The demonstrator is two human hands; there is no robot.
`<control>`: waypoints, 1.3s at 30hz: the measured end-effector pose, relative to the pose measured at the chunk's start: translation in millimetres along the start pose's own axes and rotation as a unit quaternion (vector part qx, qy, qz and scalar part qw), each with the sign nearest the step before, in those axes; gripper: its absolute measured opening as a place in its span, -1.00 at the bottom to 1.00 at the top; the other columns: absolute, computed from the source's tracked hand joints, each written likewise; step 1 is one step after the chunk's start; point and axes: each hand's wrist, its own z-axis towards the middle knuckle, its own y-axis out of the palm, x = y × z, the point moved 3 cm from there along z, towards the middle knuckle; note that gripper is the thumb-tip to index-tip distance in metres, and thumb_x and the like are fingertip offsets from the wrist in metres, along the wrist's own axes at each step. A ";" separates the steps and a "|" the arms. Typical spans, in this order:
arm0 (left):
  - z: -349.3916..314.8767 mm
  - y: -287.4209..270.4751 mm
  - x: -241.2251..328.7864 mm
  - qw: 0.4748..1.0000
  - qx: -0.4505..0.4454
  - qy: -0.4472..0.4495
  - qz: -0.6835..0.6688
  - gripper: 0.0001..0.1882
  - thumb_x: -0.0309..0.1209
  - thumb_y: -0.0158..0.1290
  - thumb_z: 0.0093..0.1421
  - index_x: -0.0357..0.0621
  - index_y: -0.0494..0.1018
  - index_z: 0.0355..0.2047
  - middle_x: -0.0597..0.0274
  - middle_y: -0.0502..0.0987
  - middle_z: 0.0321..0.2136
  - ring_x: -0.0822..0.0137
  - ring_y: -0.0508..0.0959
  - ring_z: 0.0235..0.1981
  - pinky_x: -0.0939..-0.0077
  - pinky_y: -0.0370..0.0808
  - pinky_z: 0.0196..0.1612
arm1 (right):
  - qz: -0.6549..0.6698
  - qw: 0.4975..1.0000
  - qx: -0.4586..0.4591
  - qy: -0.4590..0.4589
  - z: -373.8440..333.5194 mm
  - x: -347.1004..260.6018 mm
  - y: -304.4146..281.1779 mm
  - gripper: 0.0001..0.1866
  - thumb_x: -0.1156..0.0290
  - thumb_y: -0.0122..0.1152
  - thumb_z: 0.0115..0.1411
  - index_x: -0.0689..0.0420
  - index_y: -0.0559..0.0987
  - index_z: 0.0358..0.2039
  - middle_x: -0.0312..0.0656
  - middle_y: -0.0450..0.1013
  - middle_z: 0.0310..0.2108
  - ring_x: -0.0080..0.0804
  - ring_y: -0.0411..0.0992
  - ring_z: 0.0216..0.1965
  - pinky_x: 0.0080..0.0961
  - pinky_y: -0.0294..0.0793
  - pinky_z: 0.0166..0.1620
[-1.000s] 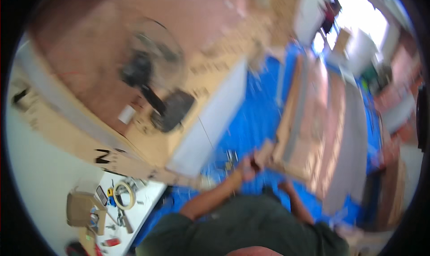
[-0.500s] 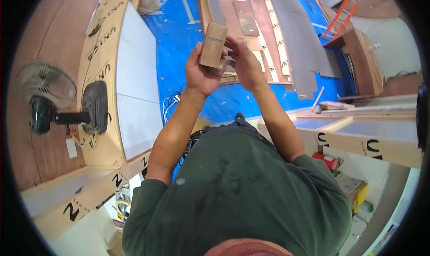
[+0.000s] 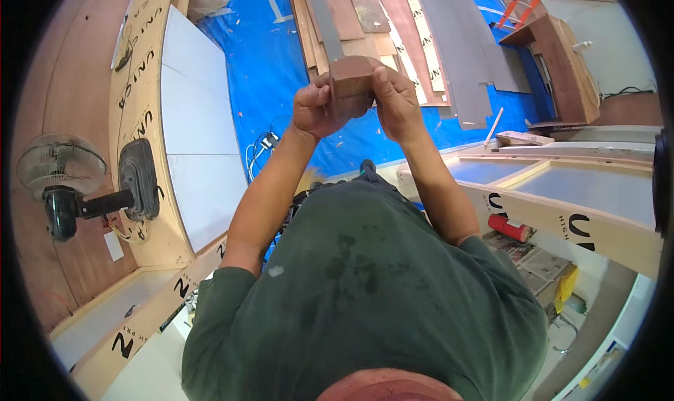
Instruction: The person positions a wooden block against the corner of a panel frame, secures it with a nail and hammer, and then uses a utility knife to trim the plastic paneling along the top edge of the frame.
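Both hands hold a small brown wooden hand plane (image 3: 352, 79) in front of me, over the far part of the floor. One of its ends is turned toward me, so the slotted sole is out of sight. My left hand (image 3: 315, 111) grips its left side, thumb on top near the edge. At the other side, my right hand (image 3: 399, 104) is closed with its thumb pressed against the upper right corner. Most fingers of both hands are hidden behind or under the plane.
Blue sheeting (image 3: 270, 71) covers the floor, with wooden boards (image 3: 349, 11) and grey panels (image 3: 460, 57) lying on it. A light wood-framed panel (image 3: 200, 106) and a fan (image 3: 63, 173) are at left. Low wooden framing (image 3: 523, 208) and a brown cabinet (image 3: 554, 71) are at right.
The plane has tipped from showing its slotted sole to showing its end. My right hand has gone from loose fingers beside it to a grip on its right side.
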 end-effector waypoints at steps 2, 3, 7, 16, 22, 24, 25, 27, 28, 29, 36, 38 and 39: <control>3.0 -1.8 -0.9 1.000 -0.019 -0.002 -0.015 -0.29 -0.18 0.23 0.10 -0.28 0.32 0.20 -0.05 0.49 0.05 0.00 0.51 0.06 0.08 0.48 0.12 | -0.005 1.000 -0.012 -0.011 -1.2 -1.0 -2.0 -0.40 -0.09 0.01 0.38 0.23 0.53 0.08 -0.25 0.51 -0.09 -0.51 0.44 -0.05 -0.52 0.41 0.01; 6.1 -2.2 -2.4 0.999 -0.042 -0.008 -0.030 -0.33 -0.24 0.21 0.13 -0.38 0.35 0.17 -0.05 0.49 0.05 0.00 0.50 0.08 0.10 0.47 0.13 | -0.033 0.997 -0.016 -0.064 -0.9 -3.5 -3.4 -0.42 -0.07 0.10 0.34 0.23 0.54 0.05 -0.25 0.52 -0.11 -0.51 0.44 -0.06 -0.53 0.41 0.00; 11.1 -14.9 -10.2 1.000 0.002 -0.021 -0.009 -0.36 -0.26 0.20 0.14 -0.40 0.38 0.15 -0.03 0.50 0.03 0.03 0.51 0.07 0.10 0.45 0.15 | -0.077 0.994 0.016 -0.078 0.5 -1.3 -10.8 -0.47 0.05 0.36 0.20 0.25 0.55 -0.03 -0.26 0.52 -0.16 -0.53 0.43 -0.09 -0.53 0.42 -0.02; 15.5 -31.9 -24.3 0.998 0.043 -0.053 -0.010 -0.37 -0.25 0.21 0.14 -0.41 0.40 0.14 0.01 0.51 0.04 0.13 0.52 0.07 0.18 0.44 0.18 | -0.034 0.999 0.038 -0.006 -0.3 20.8 -37.7 -0.47 0.21 0.42 0.17 0.24 0.52 0.05 -0.18 0.54 -0.05 -0.44 0.49 -0.03 -0.49 0.48 0.05; 17.3 -31.1 -27.2 0.997 0.050 -0.049 -0.018 -0.36 -0.25 0.18 0.18 -0.43 0.36 0.17 -0.01 0.51 0.05 0.15 0.53 0.06 0.23 0.44 0.18 | -0.039 0.997 0.060 -0.007 -0.9 25.4 -38.6 -0.55 0.31 0.43 0.15 0.19 0.55 0.01 -0.28 0.54 -0.14 -0.54 0.46 -0.10 -0.51 0.42 0.01; 16.2 -34.7 -28.4 0.996 0.072 -0.053 0.008 -0.33 -0.19 0.18 0.17 -0.38 0.32 0.18 -0.04 0.50 0.02 0.13 0.56 -0.01 0.21 0.51 0.09 | -0.038 0.997 0.062 -0.004 -2.2 28.4 -39.2 -0.54 0.33 0.43 0.14 0.19 0.54 0.02 -0.28 0.54 -0.14 -0.54 0.46 -0.09 -0.51 0.42 0.02; 15.8 -34.5 -29.1 0.996 0.071 -0.053 0.008 -0.33 -0.19 0.18 0.17 -0.38 0.32 0.18 -0.04 0.50 0.02 0.13 0.56 -0.01 0.21 0.51 0.09 | -0.036 0.997 0.065 -0.001 -2.5 29.0 -39.3 -0.53 0.34 0.43 0.14 0.19 0.53 0.03 -0.28 0.54 -0.13 -0.54 0.46 -0.08 -0.51 0.42 0.02; 13.7 -35.1 -30.6 0.994 0.096 -0.046 0.012 -0.32 -0.19 0.18 0.17 -0.38 0.31 0.19 -0.03 0.50 0.03 0.15 0.56 -0.02 0.26 0.52 0.05 | -0.044 0.997 0.061 0.007 -4.0 27.2 -38.2 -0.53 0.36 0.43 0.14 0.18 0.53 0.05 -0.28 0.53 -0.11 -0.53 0.46 -0.06 -0.49 0.42 0.05; 12.8 -35.5 -30.2 0.994 0.095 -0.045 0.012 -0.32 -0.19 0.18 0.17 -0.38 0.31 0.19 -0.03 0.50 0.03 0.15 0.56 -0.02 0.26 0.52 0.05 | -0.051 0.997 0.057 0.016 -4.9 26.9 -37.3 -0.52 0.37 0.42 0.13 0.18 0.52 0.06 -0.27 0.52 -0.09 -0.52 0.45 -0.04 -0.48 0.41 0.07; 11.9 -35.2 -29.9 0.995 0.084 -0.048 0.012 -0.32 -0.19 0.17 0.18 -0.38 0.31 0.19 -0.03 0.50 0.03 0.16 0.56 -0.02 0.28 0.52 0.04 | -0.051 0.997 0.056 0.015 -5.7 26.6 -36.6 -0.52 0.37 0.42 0.13 0.18 0.52 0.06 -0.27 0.52 -0.09 -0.52 0.45 -0.04 -0.48 0.41 0.07; 2.4 -29.4 -24.9 0.997 0.058 -0.060 0.003 -0.34 -0.22 0.18 0.20 -0.40 0.33 0.21 0.05 0.49 0.06 0.23 0.52 0.06 0.32 0.46 0.14 | -0.041 0.998 0.047 0.029 -11.3 31.8 -32.4 -0.50 0.41 0.41 0.13 0.17 0.51 0.08 -0.24 0.49 -0.01 -0.48 0.42 0.06 -0.42 0.35 0.17; -1.7 -29.5 -23.6 0.996 0.072 -0.060 0.012 -0.33 -0.21 0.18 0.20 -0.40 0.32 0.21 0.05 0.49 0.07 0.22 0.52 0.07 0.32 0.46 0.14 | -0.042 0.998 0.047 0.032 -12.2 33.8 -30.1 -0.50 0.41 0.42 0.13 0.18 0.51 0.08 -0.25 0.49 -0.01 -0.47 0.42 0.06 -0.41 0.35 0.18; -3.7 -30.3 -22.8 0.994 0.086 -0.060 0.020 -0.32 -0.21 0.19 0.20 -0.40 0.31 0.22 0.05 0.49 0.07 0.22 0.52 0.07 0.32 0.47 0.13 | -0.037 0.998 0.048 0.034 -12.3 35.2 -29.6 -0.48 0.44 0.43 0.10 0.18 0.50 0.09 -0.24 0.49 0.00 -0.47 0.42 0.06 -0.41 0.36 0.17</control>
